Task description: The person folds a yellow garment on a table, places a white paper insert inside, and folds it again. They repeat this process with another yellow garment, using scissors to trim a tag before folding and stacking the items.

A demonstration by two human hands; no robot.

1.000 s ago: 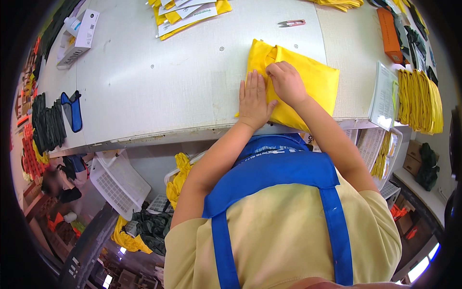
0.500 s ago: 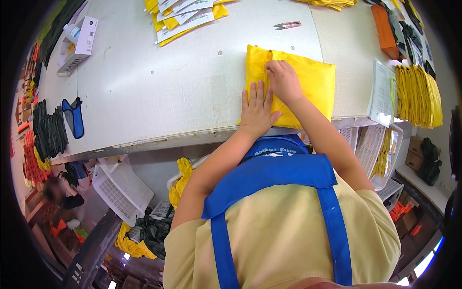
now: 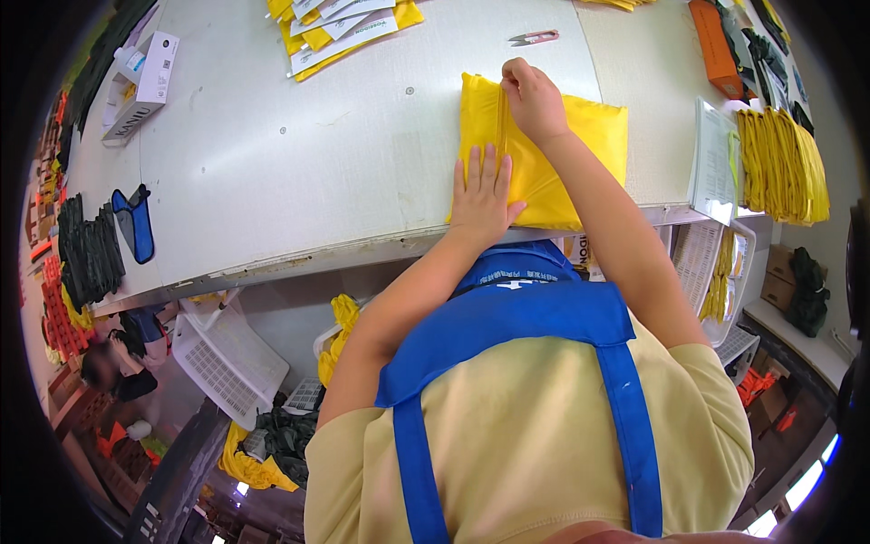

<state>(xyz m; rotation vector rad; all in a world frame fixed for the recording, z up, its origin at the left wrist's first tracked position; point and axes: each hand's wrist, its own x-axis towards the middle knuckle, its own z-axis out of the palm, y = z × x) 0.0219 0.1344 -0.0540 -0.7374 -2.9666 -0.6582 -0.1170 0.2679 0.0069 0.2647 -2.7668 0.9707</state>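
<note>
A yellow fabric pouch (image 3: pixel 589 163), flat and squarish, lies on the white worktable near its front edge. A straight seam or closure (image 3: pixel 501 118) runs up it near its left side. My left hand (image 3: pixel 481 195) rests flat on the pouch's left part, fingers spread and pointing away from me, beside the seam. At the seam's far end, my right hand (image 3: pixel 536 100) is closed in a pinch. Whatever lies between its fingertips is hidden by the fingers.
Thread snips (image 3: pixel 535 37) lie beyond the pouch. Yellow pouches with white labels (image 3: pixel 344 41) are piled at the far side. To the right stand a sleeved paper sheet (image 3: pixel 713 163) and a stack of folded yellow pieces (image 3: pixel 784 168). Dark folded pieces (image 3: pixel 89 249) and a blue-edged item (image 3: pixel 136 224) lie left.
My right hand has slid away from me along the pouch's seam to its far end, still pinched. My left hand stays flat on the pouch.
</note>
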